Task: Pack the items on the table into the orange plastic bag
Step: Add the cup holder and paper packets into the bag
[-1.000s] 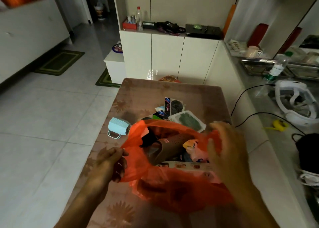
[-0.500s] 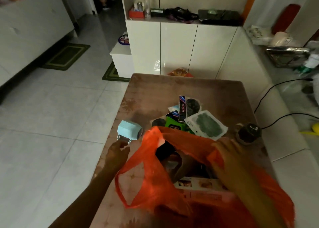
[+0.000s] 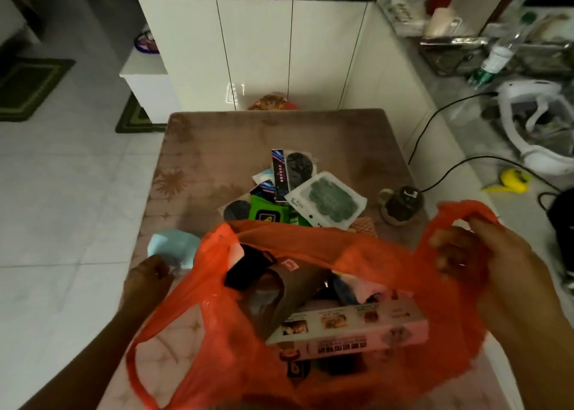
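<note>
**Left hand leaves the bag for the mask**

Dim room, brown patterned table (image 3: 217,148) beside white cabinets. Orange plastic bag (image 3: 357,378) sits at the near edge, already holding a shoe and a printed box. Right hand (image 3: 475,251) is clenched on the right handle, holding the mouth open. Left hand (image 3: 149,280) has let go of the left handle since a second ago and now touches the blue mask pack (image 3: 174,245); grasp uncertain. Likely next in. Packets (image 3: 323,198) and a dark jar (image 3: 402,203) remain.

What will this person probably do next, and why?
Probably close the left hand on the light blue face mask and drop it in the orange bag: that hand is at the mask, and the right hand holds the bag's mouth open.
</note>
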`<move>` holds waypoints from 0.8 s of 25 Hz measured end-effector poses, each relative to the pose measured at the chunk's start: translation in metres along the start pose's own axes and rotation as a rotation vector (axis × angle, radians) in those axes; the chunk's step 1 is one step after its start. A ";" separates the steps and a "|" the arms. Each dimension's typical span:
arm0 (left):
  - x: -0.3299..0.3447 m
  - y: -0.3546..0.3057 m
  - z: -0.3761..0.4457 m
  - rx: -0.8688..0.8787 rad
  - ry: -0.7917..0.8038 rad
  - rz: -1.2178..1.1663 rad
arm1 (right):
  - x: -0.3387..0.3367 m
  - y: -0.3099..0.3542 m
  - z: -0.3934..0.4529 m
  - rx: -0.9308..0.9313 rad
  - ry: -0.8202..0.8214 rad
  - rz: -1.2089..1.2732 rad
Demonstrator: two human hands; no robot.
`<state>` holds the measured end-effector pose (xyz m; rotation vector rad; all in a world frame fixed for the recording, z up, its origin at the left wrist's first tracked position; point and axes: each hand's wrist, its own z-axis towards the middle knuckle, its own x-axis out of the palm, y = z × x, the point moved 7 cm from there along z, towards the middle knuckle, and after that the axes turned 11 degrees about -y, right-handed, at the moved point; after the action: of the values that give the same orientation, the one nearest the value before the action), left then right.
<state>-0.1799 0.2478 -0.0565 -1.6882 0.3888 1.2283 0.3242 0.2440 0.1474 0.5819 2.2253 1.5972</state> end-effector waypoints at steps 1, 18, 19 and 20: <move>-0.008 0.002 -0.003 -0.024 -0.005 -0.024 | 0.003 0.003 0.001 0.059 0.079 0.081; -0.065 -0.241 -0.205 0.330 0.227 -0.506 | -0.025 0.045 -0.021 -0.154 0.273 0.181; -0.040 -0.239 -0.203 0.394 0.213 -0.397 | -0.028 0.045 -0.023 -0.159 0.286 0.179; -0.023 -0.240 -0.203 0.455 0.186 -0.276 | -0.032 0.044 -0.024 -0.163 0.292 0.173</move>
<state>0.0919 0.1856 0.0894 -1.4054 0.4885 0.7172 0.3459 0.2206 0.1982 0.5366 2.2649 2.0448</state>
